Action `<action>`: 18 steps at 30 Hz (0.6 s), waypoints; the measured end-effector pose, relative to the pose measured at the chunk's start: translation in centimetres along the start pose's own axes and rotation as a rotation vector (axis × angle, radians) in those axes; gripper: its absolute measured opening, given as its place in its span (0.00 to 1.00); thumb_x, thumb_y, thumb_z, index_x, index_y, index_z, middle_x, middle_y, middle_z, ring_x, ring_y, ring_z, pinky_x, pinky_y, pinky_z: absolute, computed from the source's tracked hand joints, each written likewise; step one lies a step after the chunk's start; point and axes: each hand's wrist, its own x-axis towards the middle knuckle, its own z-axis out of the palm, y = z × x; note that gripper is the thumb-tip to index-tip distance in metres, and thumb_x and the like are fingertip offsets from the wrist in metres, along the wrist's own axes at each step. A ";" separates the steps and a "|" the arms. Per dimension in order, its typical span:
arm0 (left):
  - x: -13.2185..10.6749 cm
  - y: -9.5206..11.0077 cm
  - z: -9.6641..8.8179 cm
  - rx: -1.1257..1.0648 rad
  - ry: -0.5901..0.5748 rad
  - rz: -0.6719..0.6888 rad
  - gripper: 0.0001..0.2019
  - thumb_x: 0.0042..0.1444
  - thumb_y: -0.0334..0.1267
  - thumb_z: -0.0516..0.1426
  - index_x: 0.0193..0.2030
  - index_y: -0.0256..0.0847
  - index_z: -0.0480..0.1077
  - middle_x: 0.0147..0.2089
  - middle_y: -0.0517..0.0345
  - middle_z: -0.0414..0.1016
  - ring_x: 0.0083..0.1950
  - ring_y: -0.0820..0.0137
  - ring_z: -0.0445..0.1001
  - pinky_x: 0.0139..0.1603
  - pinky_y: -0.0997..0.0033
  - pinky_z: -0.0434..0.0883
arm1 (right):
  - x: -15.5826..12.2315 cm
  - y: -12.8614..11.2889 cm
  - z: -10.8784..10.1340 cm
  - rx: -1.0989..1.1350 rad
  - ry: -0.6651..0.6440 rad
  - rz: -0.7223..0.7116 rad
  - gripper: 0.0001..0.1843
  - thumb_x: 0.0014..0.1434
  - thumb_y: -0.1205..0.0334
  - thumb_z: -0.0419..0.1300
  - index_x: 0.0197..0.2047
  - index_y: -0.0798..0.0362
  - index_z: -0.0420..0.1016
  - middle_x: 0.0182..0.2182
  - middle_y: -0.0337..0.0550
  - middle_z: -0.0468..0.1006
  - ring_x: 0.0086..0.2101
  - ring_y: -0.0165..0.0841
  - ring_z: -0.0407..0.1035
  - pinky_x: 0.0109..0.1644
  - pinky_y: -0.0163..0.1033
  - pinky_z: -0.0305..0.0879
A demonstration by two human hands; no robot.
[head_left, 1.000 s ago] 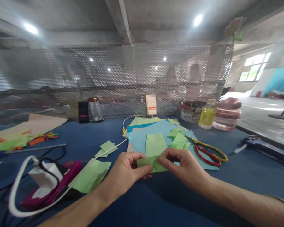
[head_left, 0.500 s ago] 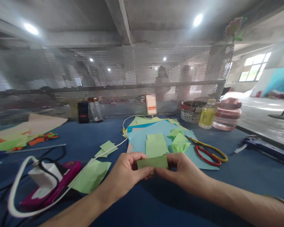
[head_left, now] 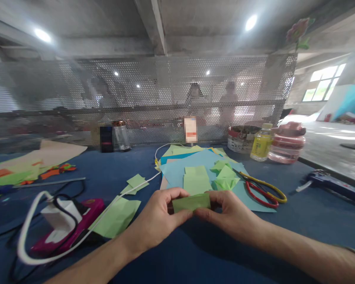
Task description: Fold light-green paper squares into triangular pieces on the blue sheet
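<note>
Between my two hands is a small folded piece of green paper [head_left: 191, 202], held just above the blue table. My left hand [head_left: 162, 209] pinches its left end, thumb along the lower edge and fingers behind. At the other end my right hand [head_left: 226, 209] grips it the same way, the thumbs almost meeting. Just beyond lie cut green paper squares [head_left: 197, 177] and folded green paper pieces [head_left: 225, 176] on light blue sheets [head_left: 177, 169]. Scissors [head_left: 262, 193] with red and yellow handles rest to the right of these.
Left of my arm are a magenta power strip [head_left: 91, 215] with a white cable and loose green paper [head_left: 120, 217]. Further right lies a dark blue glue gun [head_left: 337, 187]. A yellow drink bottle [head_left: 260, 144], pink jug [head_left: 287, 144] and basket [head_left: 239, 140] stand at the back before a perforated screen [head_left: 148, 94].
The view has shifted slightly, so things on the table appear a little further right. Both hands keep hold of the folded green paper, almost unmoved.
</note>
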 end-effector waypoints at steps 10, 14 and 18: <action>0.3 -0.4 -0.4 0.117 0.024 0.060 0.04 0.54 0.34 0.59 0.38 0.39 0.73 0.35 0.59 0.74 0.37 0.67 0.69 0.37 0.73 0.64 | 0.1 0.1 -0.1 -0.036 -0.019 -0.014 0.14 0.57 0.55 0.56 0.26 0.55 0.73 0.21 0.39 0.70 0.24 0.29 0.60 0.27 0.35 0.55; 0.4 -0.4 -0.5 0.155 0.051 0.055 0.04 0.54 0.35 0.60 0.36 0.39 0.72 0.34 0.60 0.74 0.36 0.67 0.70 0.36 0.72 0.64 | 0.2 0.1 -0.3 -0.077 -0.014 0.002 0.15 0.57 0.53 0.56 0.27 0.56 0.72 0.21 0.38 0.68 0.24 0.29 0.58 0.27 0.35 0.53; 0.5 -0.6 -0.7 0.192 0.078 0.044 0.04 0.53 0.36 0.61 0.34 0.39 0.71 0.27 0.63 0.69 0.30 0.70 0.66 0.31 0.73 0.60 | 0.4 0.3 -0.6 -0.123 0.014 0.022 0.17 0.55 0.50 0.58 0.23 0.55 0.68 0.19 0.34 0.60 0.23 0.28 0.54 0.26 0.35 0.50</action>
